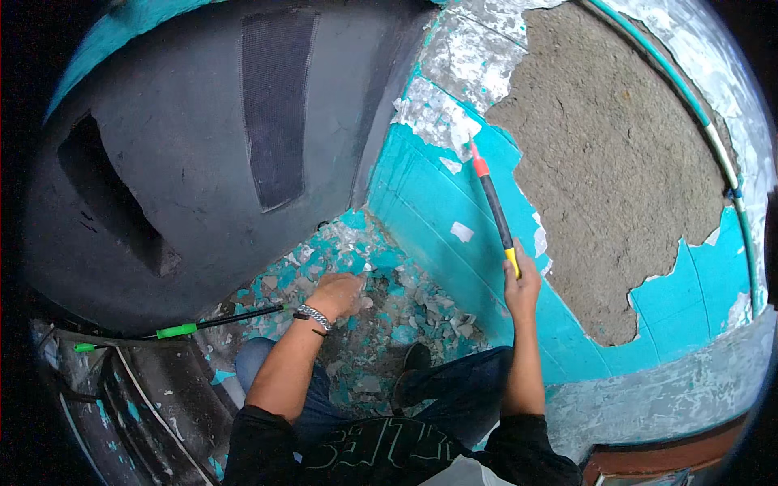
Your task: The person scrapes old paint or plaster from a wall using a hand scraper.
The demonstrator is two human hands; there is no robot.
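My right hand is wrapped round the yellow end of a long black-handled tool with a red collar and a narrow tip. That tip meets the wall where the turquoise paint breaks off into a bare whitish patch. Lower down, my left hand hangs above the littered floor, its fingers curled closed. Whether anything is inside them is hidden. A chain bracelet circles the left wrist.
Paint flakes cover the floor around my dark shoe. A black and green pole lies left of my left wrist. A dark grey panel with recesses rises at left. Rough bare plaster and a hose-like pipe are at right.
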